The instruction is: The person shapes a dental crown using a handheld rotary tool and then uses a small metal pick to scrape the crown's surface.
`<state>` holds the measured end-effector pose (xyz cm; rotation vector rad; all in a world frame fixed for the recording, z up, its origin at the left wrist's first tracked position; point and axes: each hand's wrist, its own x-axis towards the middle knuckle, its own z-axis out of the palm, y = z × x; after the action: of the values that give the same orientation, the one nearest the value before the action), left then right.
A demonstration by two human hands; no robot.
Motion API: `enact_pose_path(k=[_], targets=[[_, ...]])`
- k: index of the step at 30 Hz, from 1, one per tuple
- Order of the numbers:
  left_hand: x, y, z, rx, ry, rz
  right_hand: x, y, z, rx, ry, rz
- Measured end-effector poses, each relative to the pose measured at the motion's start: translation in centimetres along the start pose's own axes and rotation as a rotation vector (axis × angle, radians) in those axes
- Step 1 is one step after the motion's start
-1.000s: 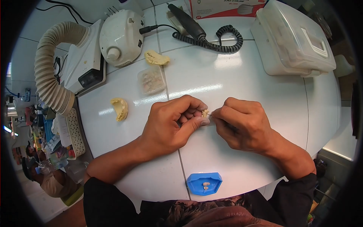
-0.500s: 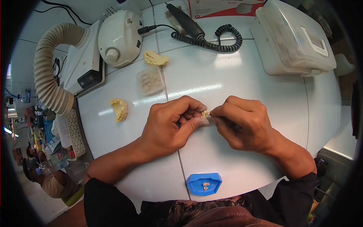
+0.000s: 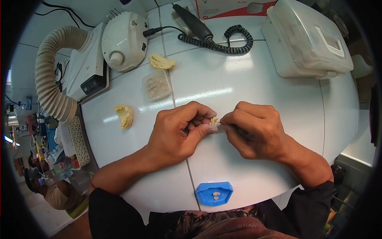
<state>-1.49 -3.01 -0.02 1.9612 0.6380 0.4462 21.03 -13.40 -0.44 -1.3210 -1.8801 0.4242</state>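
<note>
My left hand (image 3: 177, 129) pinches a small cream-yellow dental piece (image 3: 213, 120) between thumb and fingertips, above the middle of the white table. Close on its right, my right hand (image 3: 254, 129) is closed in a pinch, thumb and forefinger together. A thin tip (image 3: 219, 121) runs from these fingers to the dental piece; I cannot tell what tool it belongs to, as the palm hides the rest. Nearer my body stands a blue tray (image 3: 205, 196) with a few small tooth-like pieces (image 3: 216, 195) in it.
Two yellow dental casts (image 3: 124, 116) and a clear box (image 3: 156, 85) of small pieces lie at left. Behind are a white control unit (image 3: 124, 42), a ribbed hose (image 3: 47, 75) and a black handpiece (image 3: 193, 23) with coiled cord. A white case (image 3: 304, 40) stands back right. Another person sits far left.
The view has shifted very slightly. Both hands keep nearly the same pose at the dental piece, and a bit more of the thin tip shows between them.
</note>
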Motion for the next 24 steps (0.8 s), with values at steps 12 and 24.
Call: enact_pose_path(k=[12,24], targets=[[0.01,0.09,-0.05,0.019,-0.006,0.007,-0.03,0.13,0.1,0.007,-0.006,-0.005],[-0.08,-0.15,-0.02,0.031,-0.01,0.017,-0.16,0.22,0.33,-0.032,-0.064,-0.006]])
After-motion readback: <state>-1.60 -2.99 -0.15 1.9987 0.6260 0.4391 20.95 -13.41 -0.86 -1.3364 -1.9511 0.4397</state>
